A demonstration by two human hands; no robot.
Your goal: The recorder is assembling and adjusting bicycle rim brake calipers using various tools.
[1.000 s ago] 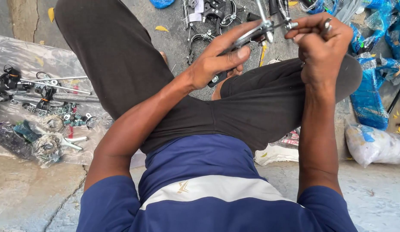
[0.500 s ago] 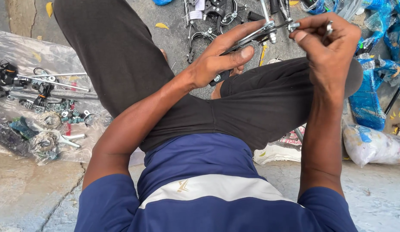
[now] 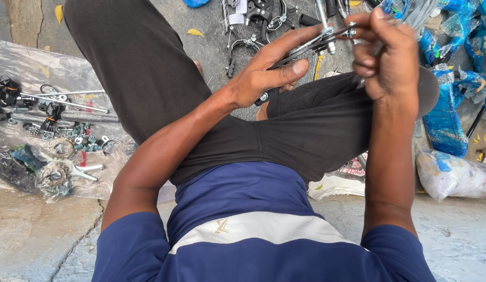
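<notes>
Bare metal, a slim bicycle brake part (image 3: 311, 44), is held up over the person's crossed legs (image 3: 305, 125) so both hands can work on it. The left hand (image 3: 269, 73) is clamped along its lower length, thumb pressed on top to steady it. The right hand (image 3: 386, 57) is closed, fingers pinching the part's far end. On the concrete floor (image 3: 29, 240), a clear plastic sheet (image 3: 23, 62) at the left edge keeps loose small hardware together.
</notes>
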